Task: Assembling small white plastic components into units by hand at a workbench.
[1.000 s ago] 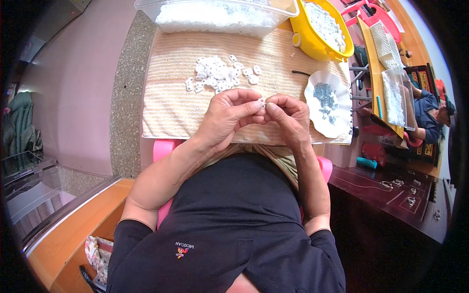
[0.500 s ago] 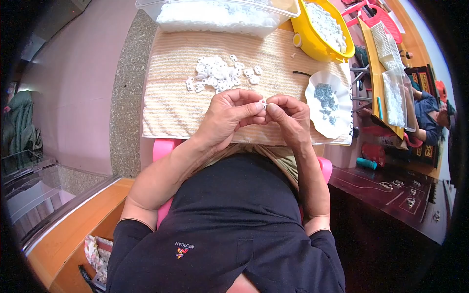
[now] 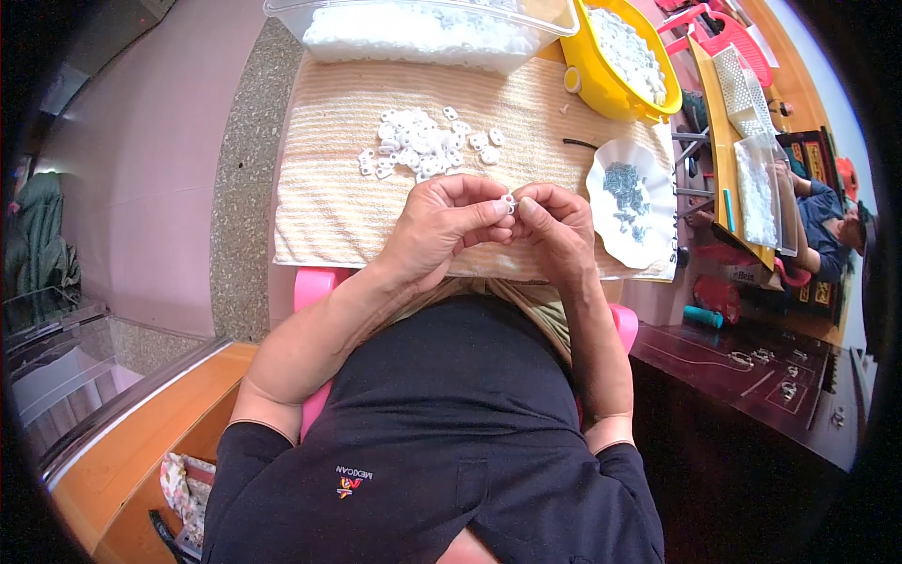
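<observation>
Between thumb and fingers, my left hand (image 3: 437, 226) pinches a small white plastic piece with holes (image 3: 509, 201). My right hand (image 3: 562, 230) meets it from the other side, thumb and forefinger closed at the piece's edge; whatever is between those fingertips is too small to make out. Just beyond my hands, a loose pile of similar white pieces (image 3: 413, 141) lies on a striped cream towel (image 3: 329, 216). To the right, a white wavy-edged dish (image 3: 615, 240) holds many small dark screw-like parts (image 3: 625, 188).
A clear plastic bin (image 3: 423, 38) of white pieces stands at the far edge, beside a yellow tub (image 3: 587, 80) with more. A thin black strip (image 3: 580, 142) lies near the dish. At far right another person (image 3: 827, 226) sits by a wooden table (image 3: 719, 150).
My right hand has shifted slightly, and its fingertips have drawn a little away from the white piece, which now shows more. My left hand stays nearly in place.
</observation>
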Demonstrator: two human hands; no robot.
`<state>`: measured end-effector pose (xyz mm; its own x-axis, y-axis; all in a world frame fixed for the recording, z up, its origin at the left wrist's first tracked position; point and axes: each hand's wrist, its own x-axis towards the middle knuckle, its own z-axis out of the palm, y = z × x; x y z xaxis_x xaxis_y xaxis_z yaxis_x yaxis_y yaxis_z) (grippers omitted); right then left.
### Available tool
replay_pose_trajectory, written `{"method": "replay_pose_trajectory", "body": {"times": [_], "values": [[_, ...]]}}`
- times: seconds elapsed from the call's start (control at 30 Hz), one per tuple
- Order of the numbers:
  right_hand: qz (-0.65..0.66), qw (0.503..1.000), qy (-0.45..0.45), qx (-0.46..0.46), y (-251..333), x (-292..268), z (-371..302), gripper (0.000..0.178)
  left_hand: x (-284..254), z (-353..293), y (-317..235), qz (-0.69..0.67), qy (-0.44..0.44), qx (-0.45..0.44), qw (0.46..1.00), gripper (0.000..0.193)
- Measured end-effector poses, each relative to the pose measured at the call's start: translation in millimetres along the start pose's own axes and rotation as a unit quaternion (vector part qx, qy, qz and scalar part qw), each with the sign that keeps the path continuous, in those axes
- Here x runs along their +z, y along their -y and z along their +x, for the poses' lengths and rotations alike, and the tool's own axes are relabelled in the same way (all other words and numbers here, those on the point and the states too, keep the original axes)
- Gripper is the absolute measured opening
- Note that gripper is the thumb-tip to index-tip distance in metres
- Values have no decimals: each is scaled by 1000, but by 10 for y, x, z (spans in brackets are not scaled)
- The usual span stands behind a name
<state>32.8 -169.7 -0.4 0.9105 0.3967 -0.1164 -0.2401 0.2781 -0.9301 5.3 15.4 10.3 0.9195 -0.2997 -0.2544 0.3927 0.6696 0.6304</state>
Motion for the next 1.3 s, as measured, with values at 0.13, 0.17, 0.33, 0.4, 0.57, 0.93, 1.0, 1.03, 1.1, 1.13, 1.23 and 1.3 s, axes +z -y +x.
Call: {"method": "replay_pose_trajectory", "body": {"times": [0.13, 0.17, 0.33, 0.4, 0.57, 0.93, 1.0, 1.03, 1.1, 1.13, 1.23, 1.3], "values": [[14, 1000, -2, -1, -3, 21, 0, 16, -9, 2, 8, -3, 1, 4, 1000, 15], [10, 1000, -2, -2, -5, 21, 0, 16, -9, 3, 9, -3, 1, 4, 1000, 15], [-5, 1000, -7, -12, -13, 45, -5, 16, -12, 9, 23, -6, -3, 17, 1000, 15], [-8, 1000, -10, -17, -19, 53, -9, 16, -8, 7, 23, -8, -4, 15, 1000, 14], [43, 999, 18, -12, -71, -14, -11, 16, -4, 6, 20, -14, 1, 10, 1000, 14], [19, 1000, -15, -16, -38, 49, -19, 15, -26, 9, 30, -20, -1, 3, 1000, 15], [-23, 999, -27, -23, -18, 64, -24, 14, -23, 10, 25, -13, -3, 12, 1000, 15], [-77, 996, -27, -46, 16, 97, -28, 13, -21, 10, 24, -5, -6, 21, 1000, 15], [-131, 989, -27, -69, 38, 118, -36, 12, -29, 14, 28, 3, -12, 26, 1000, 15], [-169, 982, -27, -78, 40, 117, -39, 12, -33, 15, 31, 12, -17, 31, 999, 15], [-216, 971, -34, -99, 63, 120, -43, 11, -32, 14, 36, 3, -10, 26, 1000, 15], [-225, 967, -41, -111, 81, 99, -40, 11, -6, 0, 27, 1, -20, 21, 1000, 15]]}}
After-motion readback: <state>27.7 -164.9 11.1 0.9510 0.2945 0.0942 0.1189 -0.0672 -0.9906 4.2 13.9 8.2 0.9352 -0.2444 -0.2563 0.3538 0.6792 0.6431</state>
